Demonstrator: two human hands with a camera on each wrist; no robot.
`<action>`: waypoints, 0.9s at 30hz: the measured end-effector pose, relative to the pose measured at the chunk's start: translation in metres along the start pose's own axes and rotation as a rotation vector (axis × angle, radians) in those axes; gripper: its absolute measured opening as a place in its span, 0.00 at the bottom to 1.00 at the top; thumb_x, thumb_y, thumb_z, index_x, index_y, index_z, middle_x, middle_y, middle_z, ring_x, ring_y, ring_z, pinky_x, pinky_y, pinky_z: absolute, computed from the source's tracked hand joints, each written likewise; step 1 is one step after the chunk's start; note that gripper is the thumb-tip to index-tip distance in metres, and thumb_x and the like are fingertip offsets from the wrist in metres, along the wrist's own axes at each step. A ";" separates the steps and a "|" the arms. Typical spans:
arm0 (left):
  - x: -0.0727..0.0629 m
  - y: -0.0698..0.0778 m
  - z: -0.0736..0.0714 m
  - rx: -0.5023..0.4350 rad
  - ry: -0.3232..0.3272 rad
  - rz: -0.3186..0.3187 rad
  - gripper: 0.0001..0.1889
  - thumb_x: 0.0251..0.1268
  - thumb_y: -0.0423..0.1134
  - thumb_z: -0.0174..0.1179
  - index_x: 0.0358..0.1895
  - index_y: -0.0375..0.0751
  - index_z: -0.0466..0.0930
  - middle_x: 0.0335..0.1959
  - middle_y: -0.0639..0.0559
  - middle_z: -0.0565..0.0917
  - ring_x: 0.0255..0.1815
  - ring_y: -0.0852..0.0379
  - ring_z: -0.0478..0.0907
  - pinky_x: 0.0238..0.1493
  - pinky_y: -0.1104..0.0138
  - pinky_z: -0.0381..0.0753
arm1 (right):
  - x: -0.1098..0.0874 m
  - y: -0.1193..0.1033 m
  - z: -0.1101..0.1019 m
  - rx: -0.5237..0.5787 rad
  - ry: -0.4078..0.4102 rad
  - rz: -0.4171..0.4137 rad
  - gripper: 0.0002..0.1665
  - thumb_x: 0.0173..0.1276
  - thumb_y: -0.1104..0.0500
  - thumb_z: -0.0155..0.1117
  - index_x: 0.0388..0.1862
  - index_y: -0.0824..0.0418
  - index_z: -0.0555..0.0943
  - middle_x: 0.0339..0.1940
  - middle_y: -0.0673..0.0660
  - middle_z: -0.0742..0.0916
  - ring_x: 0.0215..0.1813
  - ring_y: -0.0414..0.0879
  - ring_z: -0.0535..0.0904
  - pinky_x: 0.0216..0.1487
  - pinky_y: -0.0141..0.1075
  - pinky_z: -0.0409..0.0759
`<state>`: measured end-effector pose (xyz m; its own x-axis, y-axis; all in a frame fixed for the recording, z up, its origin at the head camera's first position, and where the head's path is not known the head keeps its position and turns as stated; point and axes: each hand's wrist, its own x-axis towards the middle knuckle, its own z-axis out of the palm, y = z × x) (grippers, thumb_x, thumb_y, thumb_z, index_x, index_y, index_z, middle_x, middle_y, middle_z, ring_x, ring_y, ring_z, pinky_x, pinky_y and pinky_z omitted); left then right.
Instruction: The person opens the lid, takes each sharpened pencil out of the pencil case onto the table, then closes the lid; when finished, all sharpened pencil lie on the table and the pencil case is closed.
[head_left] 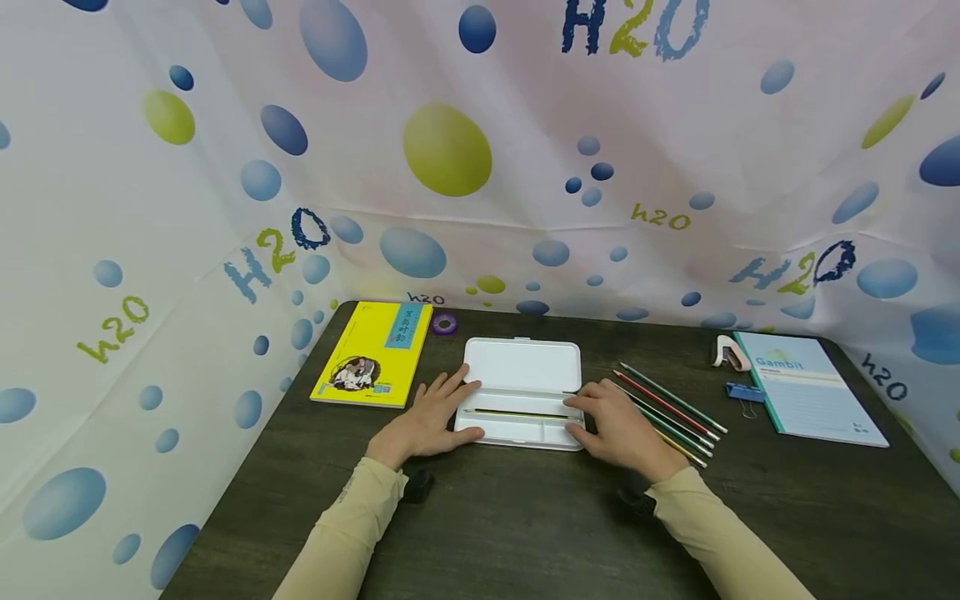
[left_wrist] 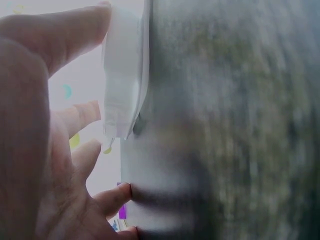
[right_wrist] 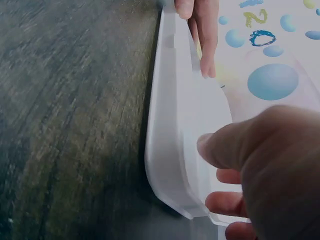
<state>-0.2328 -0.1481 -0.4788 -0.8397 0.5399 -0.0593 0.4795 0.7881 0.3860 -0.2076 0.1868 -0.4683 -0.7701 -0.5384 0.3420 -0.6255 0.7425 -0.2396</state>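
Observation:
An open white pencil case (head_left: 510, 430) lies on the dark table, its lid (head_left: 522, 365) folded back to the far side. One pencil (head_left: 517, 413) lies lengthwise inside its tray. My left hand (head_left: 433, 417) spreads its fingers at the case's left edge; the thumb touches the near left corner. In the left wrist view, two fingertips of the left hand (left_wrist: 65, 190) meet the table. Over the right edge, my right hand (head_left: 618, 425) rests with relaxed fingers, thumb by the pencil's right end. The right wrist view shows the right thumb (right_wrist: 220, 147) against the case's inner side.
Several loose pencils (head_left: 678, 408) lie right of the right hand. A yellow book (head_left: 375, 354) and a purple tape roll (head_left: 444, 324) are at the back left. A notebook (head_left: 813, 387), a blue binder clip (head_left: 745, 392) and a pale pink stapler-like object (head_left: 731, 353) sit at the right.

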 end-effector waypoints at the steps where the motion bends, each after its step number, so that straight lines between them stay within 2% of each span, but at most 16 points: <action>1: 0.000 0.000 0.000 -0.002 0.002 0.001 0.43 0.66 0.68 0.53 0.80 0.54 0.54 0.82 0.51 0.42 0.80 0.36 0.42 0.73 0.35 0.43 | 0.001 0.000 0.001 -0.009 -0.003 0.000 0.20 0.61 0.55 0.75 0.50 0.62 0.87 0.43 0.55 0.86 0.39 0.47 0.74 0.39 0.42 0.73; 9: -0.001 0.002 -0.001 -0.010 0.000 -0.006 0.44 0.66 0.69 0.53 0.80 0.54 0.53 0.83 0.51 0.42 0.80 0.37 0.42 0.73 0.36 0.43 | 0.006 -0.001 0.007 0.000 -0.100 0.008 0.10 0.66 0.56 0.70 0.43 0.59 0.89 0.38 0.50 0.84 0.39 0.44 0.75 0.40 0.41 0.75; 19: -0.001 0.000 0.000 -0.008 -0.009 -0.002 0.44 0.66 0.69 0.53 0.80 0.55 0.53 0.83 0.51 0.42 0.80 0.37 0.41 0.73 0.36 0.43 | 0.009 0.008 0.004 0.198 -0.190 0.067 0.09 0.70 0.59 0.67 0.46 0.58 0.88 0.39 0.48 0.82 0.41 0.42 0.75 0.42 0.42 0.77; 22: -0.001 0.000 0.000 -0.012 -0.007 -0.001 0.44 0.66 0.69 0.53 0.80 0.55 0.53 0.83 0.51 0.42 0.80 0.37 0.41 0.73 0.36 0.42 | 0.009 0.010 0.004 0.215 -0.192 0.065 0.08 0.70 0.59 0.66 0.44 0.56 0.88 0.39 0.46 0.82 0.42 0.41 0.76 0.43 0.42 0.77; 27: -0.001 0.000 0.000 -0.014 -0.007 0.003 0.44 0.66 0.69 0.53 0.80 0.54 0.53 0.83 0.51 0.42 0.80 0.37 0.41 0.73 0.36 0.42 | 0.009 0.011 0.006 0.238 -0.126 0.053 0.06 0.67 0.59 0.70 0.41 0.54 0.89 0.37 0.44 0.84 0.39 0.41 0.76 0.40 0.39 0.77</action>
<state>-0.2324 -0.1489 -0.4785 -0.8364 0.5443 -0.0641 0.4785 0.7823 0.3988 -0.2221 0.1884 -0.4731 -0.8026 -0.5580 0.2111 -0.5844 0.6644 -0.4659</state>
